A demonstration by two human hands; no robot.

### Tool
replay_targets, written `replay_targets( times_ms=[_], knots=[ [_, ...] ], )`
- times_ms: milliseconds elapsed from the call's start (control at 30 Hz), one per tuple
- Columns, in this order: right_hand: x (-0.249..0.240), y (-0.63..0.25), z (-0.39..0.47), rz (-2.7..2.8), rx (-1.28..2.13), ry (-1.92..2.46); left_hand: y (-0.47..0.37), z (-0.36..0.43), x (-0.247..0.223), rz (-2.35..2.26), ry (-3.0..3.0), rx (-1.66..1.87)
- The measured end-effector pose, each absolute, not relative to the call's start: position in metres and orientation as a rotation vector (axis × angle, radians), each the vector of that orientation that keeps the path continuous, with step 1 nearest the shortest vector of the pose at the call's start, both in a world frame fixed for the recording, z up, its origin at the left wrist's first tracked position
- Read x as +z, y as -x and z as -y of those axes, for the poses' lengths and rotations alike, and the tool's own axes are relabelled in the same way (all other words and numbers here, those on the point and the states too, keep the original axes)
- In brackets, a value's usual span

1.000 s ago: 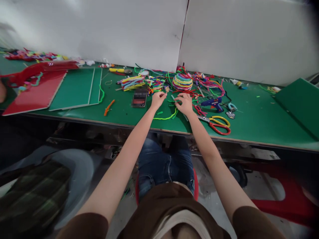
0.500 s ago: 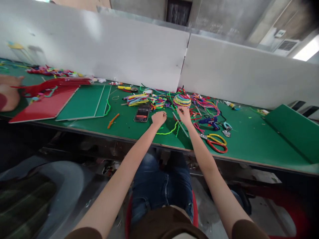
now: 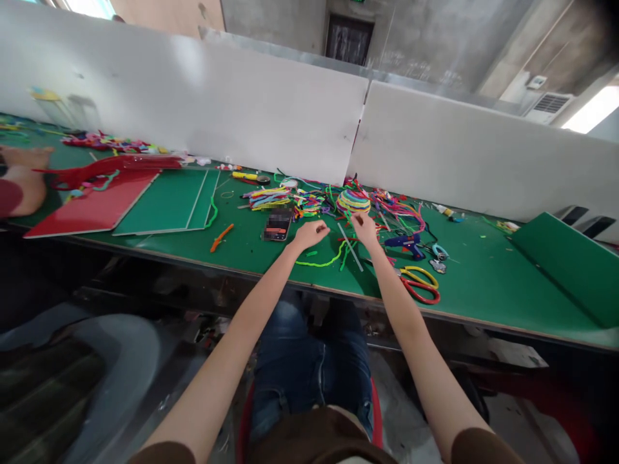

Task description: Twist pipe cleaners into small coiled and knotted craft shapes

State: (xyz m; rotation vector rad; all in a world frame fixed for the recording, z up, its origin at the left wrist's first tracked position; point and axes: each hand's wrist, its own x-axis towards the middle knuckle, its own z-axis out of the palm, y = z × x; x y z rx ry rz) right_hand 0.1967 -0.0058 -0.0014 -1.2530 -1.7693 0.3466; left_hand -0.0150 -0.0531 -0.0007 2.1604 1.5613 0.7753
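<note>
My left hand (image 3: 311, 234) is over the green table, right of a phone (image 3: 277, 224), with its fingers curled together; anything between them is too small to make out. My right hand (image 3: 363, 229) is closed in a pinch just in front of a striped multicoloured ball (image 3: 353, 200), and a bit of green shows at its fingertips. Between the hands a clear stick (image 3: 350, 247) lies on the table. A bright green fuzzy strip (image 3: 325, 263) curves below my left hand. Bundled colourful strips (image 3: 268, 196) lie behind the phone.
Red-and-yellow-handled scissors (image 3: 422, 284) and a blue glue gun (image 3: 405, 243) lie to the right. An orange piece (image 3: 221, 238) lies left of the phone. Red and green boards (image 3: 167, 203) are further left, near another person's arm (image 3: 29, 187). A white partition (image 3: 271, 109) stands behind.
My left hand has moved slightly right, its fingers extended a little more. My right hand has turned slightly and sits a little lower against the ball. The view has tilted up slightly.
</note>
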Motion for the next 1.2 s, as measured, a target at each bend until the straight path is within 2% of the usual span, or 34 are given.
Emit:
replay_targets(
  times_ms=[200,433,667,800,1033,1200],
  knots=[
    [-0.01,-0.2,0.023,2.038,0.301,1.267,0.021,0.101,-0.004,-1.15,-2.643,0.429],
    [-0.001,-0.215,0.05,2.324,0.381,1.115,0.03,0.111,0.013,-1.301,-2.812,0.464],
    [0.016,-0.195,0.09,2.473,-0.192,1.082,0.037,0.117,0.024,-1.333,-2.466,0.756],
    [0.033,-0.197,0.112,2.7,-0.34,1.139,0.043,0.129,0.029,-1.216,-2.504,0.878],
    [0.063,-0.229,0.163,2.992,-0.082,1.276,0.055,0.14,0.035,-0.992,-2.822,0.426],
    [0.063,-0.257,0.18,2.899,-0.041,1.498,0.056,0.137,0.043,-0.954,-2.592,0.334]
  ],
)
